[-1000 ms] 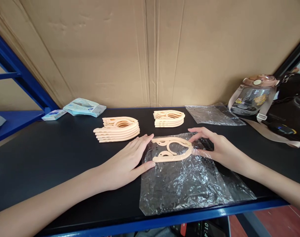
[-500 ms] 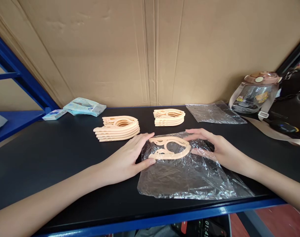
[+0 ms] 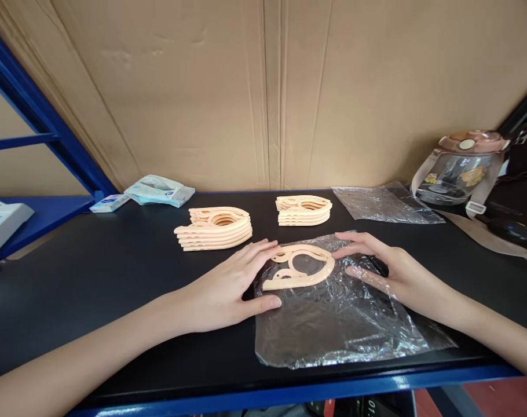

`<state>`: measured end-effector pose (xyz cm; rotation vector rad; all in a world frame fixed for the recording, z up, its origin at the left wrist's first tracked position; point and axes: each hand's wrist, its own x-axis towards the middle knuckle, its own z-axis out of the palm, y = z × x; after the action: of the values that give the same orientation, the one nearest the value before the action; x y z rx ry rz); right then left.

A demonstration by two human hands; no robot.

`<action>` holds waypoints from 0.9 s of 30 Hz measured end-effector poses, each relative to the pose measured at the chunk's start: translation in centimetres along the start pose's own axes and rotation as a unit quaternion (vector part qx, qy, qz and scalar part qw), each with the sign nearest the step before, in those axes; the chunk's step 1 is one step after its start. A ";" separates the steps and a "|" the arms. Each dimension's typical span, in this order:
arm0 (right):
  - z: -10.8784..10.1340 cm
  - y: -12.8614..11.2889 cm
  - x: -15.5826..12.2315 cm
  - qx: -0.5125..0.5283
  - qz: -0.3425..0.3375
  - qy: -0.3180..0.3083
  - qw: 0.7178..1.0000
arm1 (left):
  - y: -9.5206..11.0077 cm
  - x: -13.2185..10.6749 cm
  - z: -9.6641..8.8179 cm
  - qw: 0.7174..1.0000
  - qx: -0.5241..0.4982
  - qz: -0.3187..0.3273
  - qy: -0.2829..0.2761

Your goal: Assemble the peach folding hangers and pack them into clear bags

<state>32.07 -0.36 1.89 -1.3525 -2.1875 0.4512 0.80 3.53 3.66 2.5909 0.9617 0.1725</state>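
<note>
A peach plastic hanger piece (image 3: 299,266) lies at the far end of a clear plastic bag (image 3: 337,315) on the black table (image 3: 94,278). My left hand (image 3: 226,286) rests flat at the bag's left edge, fingers stretched beside the piece, thumb on the plastic. My right hand (image 3: 387,269) is on the bag's right side, fingers spread, fingertips touching the piece's right end. Neither hand grips anything.
Two stacks of the same peach pieces stand behind: a larger one (image 3: 215,227) at left, a smaller one (image 3: 304,210) at centre. More clear bags (image 3: 385,204) lie back right beside a clear water jug (image 3: 457,168). Tissue packs (image 3: 159,190) sit back left. Cardboard wall behind.
The bag and piece have shifted slightly on the table under both hands, and the piece now lies more tilted. Both hands stay flat beside it.
</note>
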 end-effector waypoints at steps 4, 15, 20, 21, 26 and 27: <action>0.0 0.2 -0.2 0.014 -0.010 -0.034 0.999 | -0.7 0.1 0.4 1.000 0.003 0.015 -0.007; -5.4 1.7 4.1 -0.132 -0.026 0.082 0.988 | 0.5 -0.8 -0.6 0.998 -0.016 0.025 -0.059; -5.3 2.4 9.0 -0.154 -0.101 -0.001 0.983 | 0.6 -0.5 -0.3 0.996 -0.011 0.036 -0.077; -5.0 2.5 9.9 -0.155 -0.103 -0.016 0.982 | 0.6 -0.4 -0.3 0.996 -0.012 0.034 -0.082; -4.0 2.8 13.3 -0.151 -0.089 -0.102 0.979 | 0.7 -0.1 -0.8 0.995 -0.023 0.019 -0.090; -3.9 2.9 13.7 -0.147 -0.090 -0.112 0.979 | 0.7 0.0 -0.9 0.996 -0.025 0.017 -0.084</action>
<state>31.50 13.20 7.05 -1.2832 -2.6202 0.2273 0.97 3.33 4.77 2.5309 0.8430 -0.0119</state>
